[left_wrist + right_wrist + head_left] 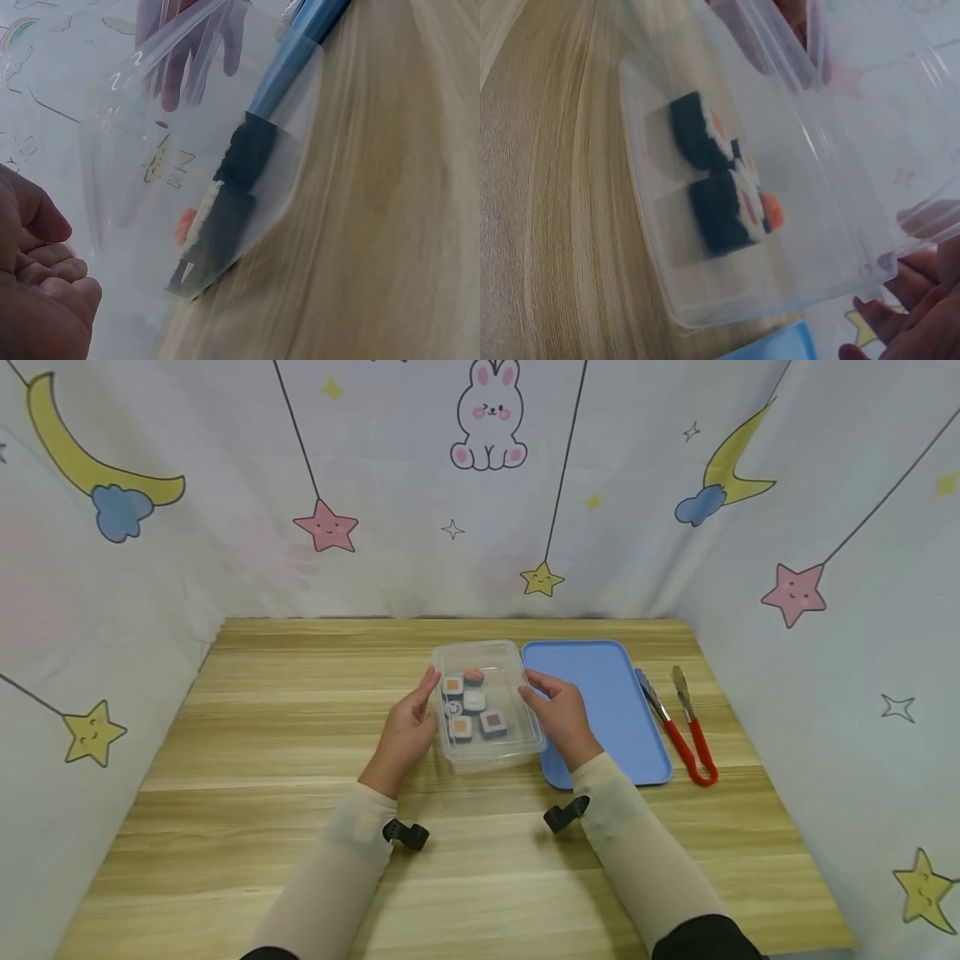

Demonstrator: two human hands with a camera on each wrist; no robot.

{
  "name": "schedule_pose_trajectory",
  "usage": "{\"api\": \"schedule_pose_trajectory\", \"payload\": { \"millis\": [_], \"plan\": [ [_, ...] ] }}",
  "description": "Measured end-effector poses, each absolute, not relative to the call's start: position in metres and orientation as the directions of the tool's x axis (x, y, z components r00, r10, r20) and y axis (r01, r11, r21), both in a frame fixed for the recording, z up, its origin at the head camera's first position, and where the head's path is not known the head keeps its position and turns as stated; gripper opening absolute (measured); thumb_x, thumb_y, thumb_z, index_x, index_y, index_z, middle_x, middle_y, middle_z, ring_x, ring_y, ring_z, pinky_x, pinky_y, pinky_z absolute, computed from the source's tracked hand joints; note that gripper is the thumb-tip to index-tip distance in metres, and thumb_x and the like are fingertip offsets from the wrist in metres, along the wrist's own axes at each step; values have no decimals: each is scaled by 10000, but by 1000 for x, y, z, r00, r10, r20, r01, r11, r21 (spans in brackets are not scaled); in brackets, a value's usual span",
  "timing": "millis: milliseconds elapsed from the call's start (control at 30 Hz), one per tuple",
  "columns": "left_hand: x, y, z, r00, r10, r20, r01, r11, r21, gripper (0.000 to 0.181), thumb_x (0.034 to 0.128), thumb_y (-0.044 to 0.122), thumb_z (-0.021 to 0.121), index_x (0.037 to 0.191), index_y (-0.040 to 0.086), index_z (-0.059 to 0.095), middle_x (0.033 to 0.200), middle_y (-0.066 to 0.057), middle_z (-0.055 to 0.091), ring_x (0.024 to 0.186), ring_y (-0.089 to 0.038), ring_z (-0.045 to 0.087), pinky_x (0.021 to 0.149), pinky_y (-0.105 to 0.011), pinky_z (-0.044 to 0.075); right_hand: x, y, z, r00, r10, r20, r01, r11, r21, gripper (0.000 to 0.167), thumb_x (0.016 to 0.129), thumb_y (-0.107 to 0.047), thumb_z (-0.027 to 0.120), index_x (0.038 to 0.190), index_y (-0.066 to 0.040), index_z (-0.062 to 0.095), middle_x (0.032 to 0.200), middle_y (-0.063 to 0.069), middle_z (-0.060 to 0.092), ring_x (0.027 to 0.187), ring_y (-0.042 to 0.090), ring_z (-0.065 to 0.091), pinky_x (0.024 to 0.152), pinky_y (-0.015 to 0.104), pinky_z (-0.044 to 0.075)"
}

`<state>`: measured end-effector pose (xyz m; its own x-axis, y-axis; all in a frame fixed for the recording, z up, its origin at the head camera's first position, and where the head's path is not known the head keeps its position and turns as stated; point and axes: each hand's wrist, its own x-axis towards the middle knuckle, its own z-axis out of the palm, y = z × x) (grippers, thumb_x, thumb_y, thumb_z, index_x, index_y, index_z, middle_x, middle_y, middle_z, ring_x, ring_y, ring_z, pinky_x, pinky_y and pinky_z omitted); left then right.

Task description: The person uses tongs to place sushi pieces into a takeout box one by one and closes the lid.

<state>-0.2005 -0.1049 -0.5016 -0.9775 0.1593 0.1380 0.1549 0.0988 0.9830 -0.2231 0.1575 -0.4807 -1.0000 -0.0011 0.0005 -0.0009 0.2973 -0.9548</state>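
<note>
A clear plastic box [487,762] stands mid-table with several sushi pieces [724,210] inside, dark-wrapped with white rice and coloured centres. Over it lies a clear lid [491,652]; whether it is seated all round I cannot tell. At the left edge, my left hand [408,727] holds the lid's rim, its fingers curled in the left wrist view. My right hand [558,710] pinches the lid along the right edge. The right wrist view shows its fingers [907,289] at a corner, one seen through the plastic.
A blue tray [600,710] lies right of the box, close to its edge. Beyond it are red-handled metal tongs [692,735], spread apart. The wooden table [300,735] meets a white printed curtain [405,568] at the back and sides.
</note>
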Motion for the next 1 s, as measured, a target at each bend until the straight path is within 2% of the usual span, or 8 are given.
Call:
{"api": "schedule_pose_trajectory", "payload": {
  "millis": [200,600,667,800,900,1000],
  "plan": [
    [-205,-103,-511,-979,155,132,150,111,982,672,969,-132,503,1597,80,391,1704,55,223,1561,-144,202,1240,-354,207,-229,159,-486,-999,-31,-6,-4,316,-949,434,1055,-226,632,1475,-128,592,1539,34,533,1491,212,394,1125,424,442],
    [-206,-102,-515,-977,172,124,151,157,976,627,999,-101,475,1598,59,379,1710,39,208,1564,-140,181,1241,-340,199,-231,159,-494,-999,-32,-16,3,374,-927,459,1056,-193,616,1509,-145,555,1573,27,493,1511,224,359,1132,445,433],
    [-206,-102,-515,-977,173,126,154,157,976,620,1002,-95,471,1597,58,380,1710,41,209,1564,-136,181,1242,-339,196,-231,159,-496,-999,-35,-20,5,371,-929,466,1057,-190,613,1516,-151,546,1569,45,498,1494,239,388,1092,463,472],
    [-205,-102,-517,-975,180,128,156,150,976,590,1024,-49,494,1595,48,378,1712,32,204,1569,-152,178,1250,-362,186,-231,158,-499,-998,-33,-51,36,356,-934,478,1062,-196,607,1533,-178,528,1498,113,571,1369,288,545,1000,488,538],
    [-205,-102,-517,-975,182,125,159,183,970,596,1038,41,580,1597,46,372,1714,26,195,1572,-159,171,1253,-382,191,-231,157,-500,-998,-26,-65,53,340,-939,479,1061,-192,608,1533,-179,527,1493,120,574,1280,312,618,986,495,545],
    [-205,-101,-516,-978,168,121,162,258,952,651,1022,129,658,1600,51,369,1713,23,194,1572,-165,177,1253,-402,202,-232,156,-500,-998,-28,-63,50,339,-939,474,1066,-183,592,1535,-167,522,1554,88,509,1282,322,616,988,492,545]
  ]
}}
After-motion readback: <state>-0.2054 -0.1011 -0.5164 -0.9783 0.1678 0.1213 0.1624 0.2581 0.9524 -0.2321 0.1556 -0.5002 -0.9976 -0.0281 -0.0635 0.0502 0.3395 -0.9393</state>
